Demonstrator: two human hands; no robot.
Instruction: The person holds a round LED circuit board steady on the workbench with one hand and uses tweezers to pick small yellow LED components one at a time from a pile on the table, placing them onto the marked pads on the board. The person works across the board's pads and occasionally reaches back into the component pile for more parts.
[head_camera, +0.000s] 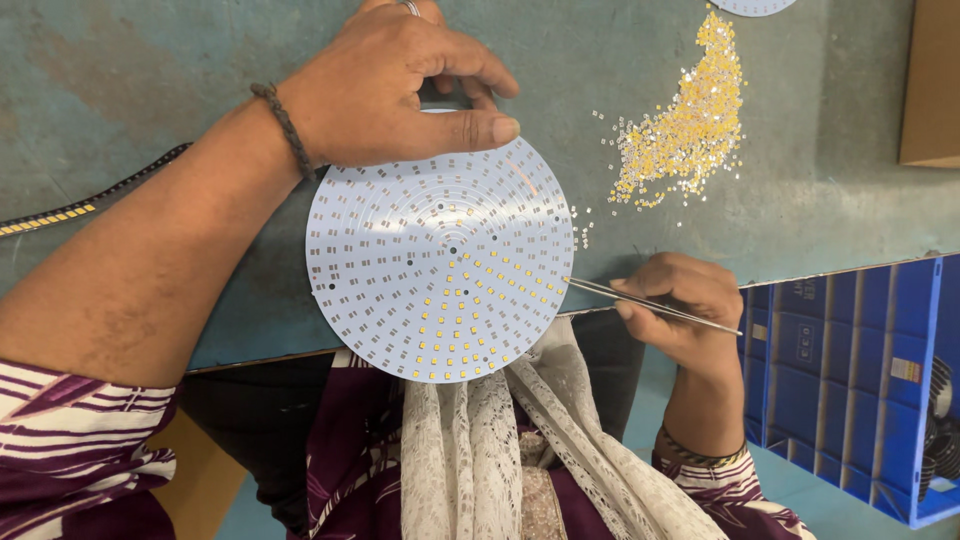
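The round white board (440, 265) lies flat on the green table (180, 60), its near edge hanging over the table's rim, likely so the partly filled rows of small yellow chips (465, 320) sit close. The left hand (395, 85) presses its far edge, fingers curled, steadying it. The right hand (675, 305) pinches tweezers (650, 302), tips at the board's right edge. A loose heap of chips (685, 125) lies beyond, within reach.

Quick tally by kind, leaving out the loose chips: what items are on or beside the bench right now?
Round white circuit boards: 2 (one only an edge at top)
Thin metal tweezers: 1
Black component tape strip: 1
Blue plastic crate: 1
Brown cardboard box: 1
Total: 6
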